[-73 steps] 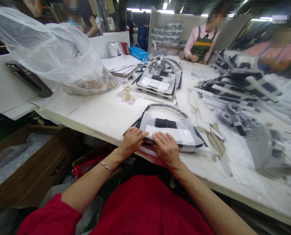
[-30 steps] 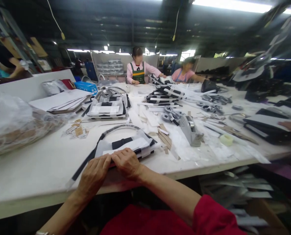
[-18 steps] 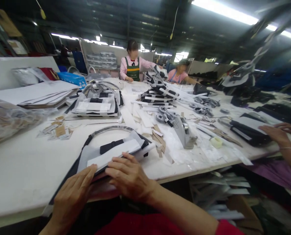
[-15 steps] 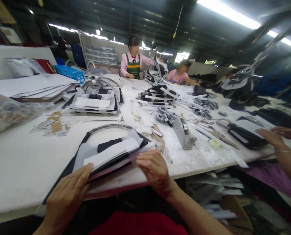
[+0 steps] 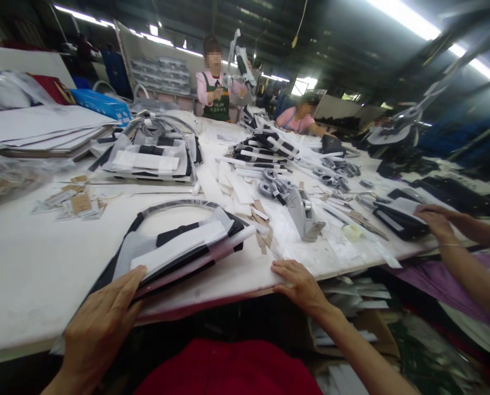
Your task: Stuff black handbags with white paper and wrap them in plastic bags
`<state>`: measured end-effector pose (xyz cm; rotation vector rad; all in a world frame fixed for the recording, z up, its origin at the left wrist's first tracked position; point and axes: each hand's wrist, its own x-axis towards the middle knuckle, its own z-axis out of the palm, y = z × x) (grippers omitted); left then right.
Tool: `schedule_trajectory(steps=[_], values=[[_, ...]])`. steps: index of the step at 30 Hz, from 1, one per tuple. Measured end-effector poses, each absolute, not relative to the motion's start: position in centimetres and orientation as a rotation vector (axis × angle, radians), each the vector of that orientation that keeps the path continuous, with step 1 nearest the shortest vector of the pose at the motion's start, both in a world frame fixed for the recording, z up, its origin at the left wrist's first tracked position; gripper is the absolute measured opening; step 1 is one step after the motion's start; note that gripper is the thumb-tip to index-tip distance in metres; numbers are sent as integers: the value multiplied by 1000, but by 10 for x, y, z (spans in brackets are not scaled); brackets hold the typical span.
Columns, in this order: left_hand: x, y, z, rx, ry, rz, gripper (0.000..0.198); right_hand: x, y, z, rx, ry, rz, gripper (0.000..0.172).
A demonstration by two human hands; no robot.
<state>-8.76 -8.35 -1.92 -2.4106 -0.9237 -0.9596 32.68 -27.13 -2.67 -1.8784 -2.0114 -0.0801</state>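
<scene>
A flat black bag wrapped in white paper and clear film (image 5: 182, 247) lies on the white table (image 5: 22, 263), its curved handle pointing away from me. My left hand (image 5: 100, 323) rests flat on the bag's near left corner, fingers stretched out. My right hand (image 5: 300, 282) lies at the table's near edge to the right of the bag, fingers spread on a clear plastic sheet, holding nothing.
A grey tape dispenser (image 5: 304, 214) stands right of the bag among paper strips. A stack of wrapped bags (image 5: 150, 156) sits behind, with tags (image 5: 75, 200) to the left. A co-worker's hands (image 5: 436, 219) rest on a black bag at right. Two people work at the far end.
My right hand left the bag and slid right to the table edge. My left hand stays on the bag's corner. The view swung right and up from the bag.
</scene>
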Motion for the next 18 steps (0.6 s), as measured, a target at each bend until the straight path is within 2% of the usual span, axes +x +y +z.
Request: schedule_trajectory(steps=[3, 7, 11, 14, 17, 18], values=[[-87, -84, -20, -2401, -957, -985, 62, 329, -270, -24, -1820, -2054, -71, 33], [-88, -84, -24, -2405, -983, -986, 63, 328, -273, -28, -1790, -1885, -51, 5], [-90, -83, -26, -2402, -1001, -969, 64, 330, -269, -29, -1914, -1677, -35, 15], [-90, -84, -24, -2392, -1006, -958, 64, 331, -257, -24, -1946, -1672, -183, 12], [-88, -88, -21, -2392, -1038, -967, 63, 333, -242, -19, -1891, -1863, -255, 35], [-88, -89, -20, -2390, -1055, -979, 62, 336, -237, -18, -1869, -1935, -251, 35]])
